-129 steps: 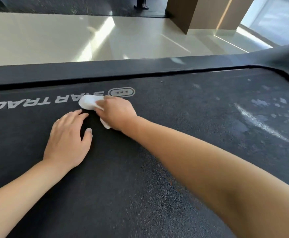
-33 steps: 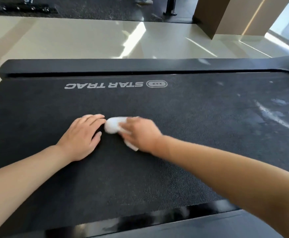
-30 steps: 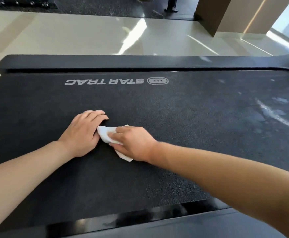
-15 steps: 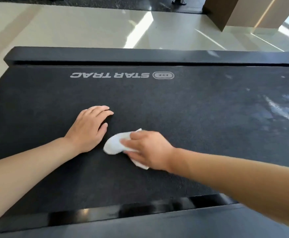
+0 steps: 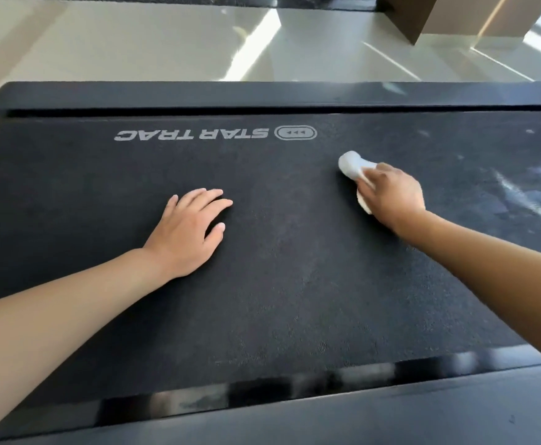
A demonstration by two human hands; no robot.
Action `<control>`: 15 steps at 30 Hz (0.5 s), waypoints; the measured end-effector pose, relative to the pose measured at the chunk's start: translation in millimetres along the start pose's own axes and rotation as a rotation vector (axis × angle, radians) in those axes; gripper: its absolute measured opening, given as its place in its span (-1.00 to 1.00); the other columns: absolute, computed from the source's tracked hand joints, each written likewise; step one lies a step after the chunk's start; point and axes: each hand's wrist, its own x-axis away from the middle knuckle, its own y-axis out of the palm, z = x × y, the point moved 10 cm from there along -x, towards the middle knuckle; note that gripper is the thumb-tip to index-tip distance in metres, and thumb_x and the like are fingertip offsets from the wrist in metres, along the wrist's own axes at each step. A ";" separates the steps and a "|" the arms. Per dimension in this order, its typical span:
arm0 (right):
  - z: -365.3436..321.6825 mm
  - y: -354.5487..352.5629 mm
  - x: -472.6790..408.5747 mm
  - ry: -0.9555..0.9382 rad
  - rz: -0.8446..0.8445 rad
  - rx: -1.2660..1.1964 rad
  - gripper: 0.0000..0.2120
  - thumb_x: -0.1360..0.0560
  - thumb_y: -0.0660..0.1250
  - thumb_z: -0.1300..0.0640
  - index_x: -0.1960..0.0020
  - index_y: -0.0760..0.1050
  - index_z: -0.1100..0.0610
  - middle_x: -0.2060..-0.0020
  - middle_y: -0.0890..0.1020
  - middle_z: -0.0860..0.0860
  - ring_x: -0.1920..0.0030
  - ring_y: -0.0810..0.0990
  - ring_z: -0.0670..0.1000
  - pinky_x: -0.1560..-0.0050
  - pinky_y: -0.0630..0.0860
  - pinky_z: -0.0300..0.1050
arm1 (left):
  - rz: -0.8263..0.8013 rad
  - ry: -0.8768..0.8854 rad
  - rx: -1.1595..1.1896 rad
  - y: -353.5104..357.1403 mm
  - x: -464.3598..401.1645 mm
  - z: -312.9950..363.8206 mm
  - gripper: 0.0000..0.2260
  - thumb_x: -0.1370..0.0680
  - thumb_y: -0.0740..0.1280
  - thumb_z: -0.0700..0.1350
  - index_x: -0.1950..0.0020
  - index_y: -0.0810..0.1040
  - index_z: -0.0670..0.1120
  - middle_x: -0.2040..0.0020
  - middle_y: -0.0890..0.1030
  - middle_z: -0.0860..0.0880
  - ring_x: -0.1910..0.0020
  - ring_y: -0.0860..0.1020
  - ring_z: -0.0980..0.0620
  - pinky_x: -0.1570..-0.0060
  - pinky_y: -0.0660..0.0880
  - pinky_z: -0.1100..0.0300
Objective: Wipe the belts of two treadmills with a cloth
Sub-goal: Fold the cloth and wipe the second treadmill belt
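Observation:
A black treadmill belt with a grey STAR TRAC logo fills the view. My right hand grips a bunched white cloth and presses it on the belt right of the logo. My left hand lies flat on the belt at centre left, fingers spread and straight, holding nothing. Pale smears and specks mark the belt at the far right.
A black side rail runs along the belt's far edge, and a glossy black rail borders the near edge. Beyond lies a shiny beige floor and a brown pillar at the top right.
My right hand has swept the cloth away from my left hand, to the right and farther up the belt. My left hand stays flat in the same place.

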 end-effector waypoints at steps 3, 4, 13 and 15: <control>-59.6 -2.0 54.9 -0.331 -0.009 -0.144 -0.66 -0.63 0.18 -0.13 -0.10 0.60 0.08 0.15 0.53 0.00 0.07 0.60 0.17 0.19 0.50 -0.02 | -0.014 0.072 0.012 3.0 -15.7 23.5 -0.55 -0.64 0.13 0.03 -0.51 0.47 0.02 -0.55 0.41 0.04 -0.57 0.30 -0.06 -0.53 0.23 -0.23; -82.2 -4.6 81.6 -0.474 -0.014 -0.193 -0.67 -0.62 0.21 -0.12 -0.14 0.63 0.07 0.17 0.53 -0.02 0.10 0.59 0.15 0.21 0.49 -0.04 | -0.006 0.080 0.021 3.2 -24.0 29.6 -0.55 -0.63 0.12 0.03 -0.50 0.48 0.01 -0.55 0.43 0.03 -0.56 0.31 -0.07 -0.53 0.24 -0.23; 75.8 -7.2 -27.2 0.093 -0.080 0.110 -0.54 -0.62 0.09 -0.17 -0.13 0.60 0.14 0.06 0.65 0.18 0.02 0.62 0.28 0.02 0.56 0.07 | -0.012 0.061 0.091 16.8 -71.0 68.2 -0.49 -0.59 0.07 0.12 -0.48 0.50 0.02 -0.53 0.45 0.00 -0.54 0.34 -0.07 -0.50 0.29 -0.27; 119.0 -10.8 -34.3 0.259 -0.059 0.125 -0.59 -0.67 0.13 -0.07 -0.07 0.58 0.24 0.08 0.63 0.29 0.05 0.60 0.34 0.04 0.53 0.09 | -0.032 0.072 0.083 21.0 -65.5 75.4 -0.48 -0.60 0.06 0.12 -0.49 0.49 0.02 -0.54 0.43 0.01 -0.55 0.33 -0.07 -0.51 0.26 -0.28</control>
